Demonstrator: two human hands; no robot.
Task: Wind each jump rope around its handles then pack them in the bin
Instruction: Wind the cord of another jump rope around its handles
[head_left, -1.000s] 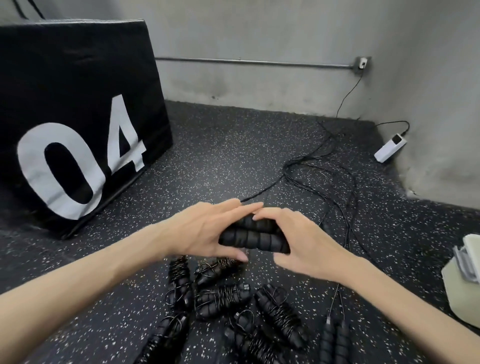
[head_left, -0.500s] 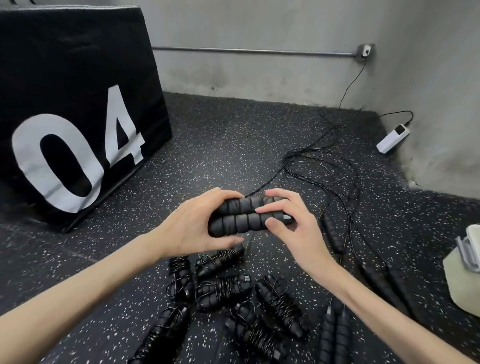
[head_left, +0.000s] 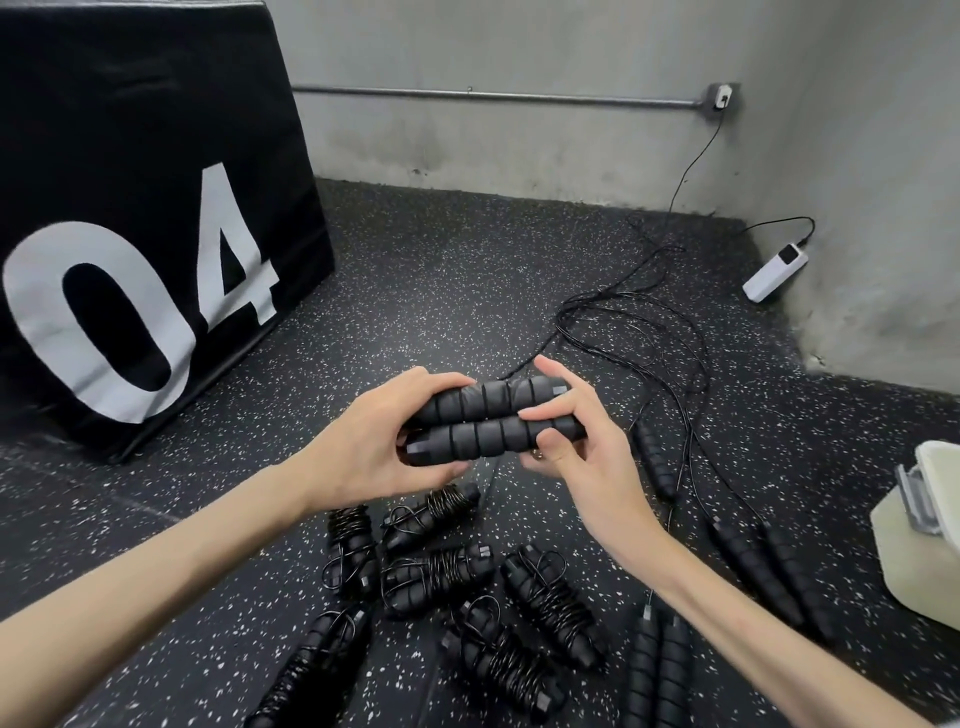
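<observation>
Jump-rope handles (head_left: 488, 423), two black ridged foam grips, lie side by side and touching, held level above the speckled floor (head_left: 467, 270) between both hands. Left hand (head_left: 374, 441) grips their left end, fingers curled over the top, thumb underneath. Right hand (head_left: 576, 441) holds the right end, fingers curled around the far side, one fingertip resting across the front of the pair, thumb tucked below. No cord wound on this pair yet; a thin strand hangs down from beneath them.

Loose cord (head_left: 644, 332) sprawls in loops on the floor beyond the hands, toward the wall corner. Which handles each loop belongs to, cannot tell.

Wound ropes (head_left: 441, 571), about six bundles with cord wrapped around paired handles, lie clustered on the floor just below the hands. Unwound handles (head_left: 763, 566) lie to the right of them, more (head_left: 657, 670) near the bottom edge, one (head_left: 655, 457) just beside the right hand.

Pale bin (head_left: 914, 535) sits at the right edge, partly out of view. Black padded box (head_left: 145, 156) marked "04" stands at left. White power bank (head_left: 774, 273) lies by the wall, cabled to a wall outlet (head_left: 722, 96).
</observation>
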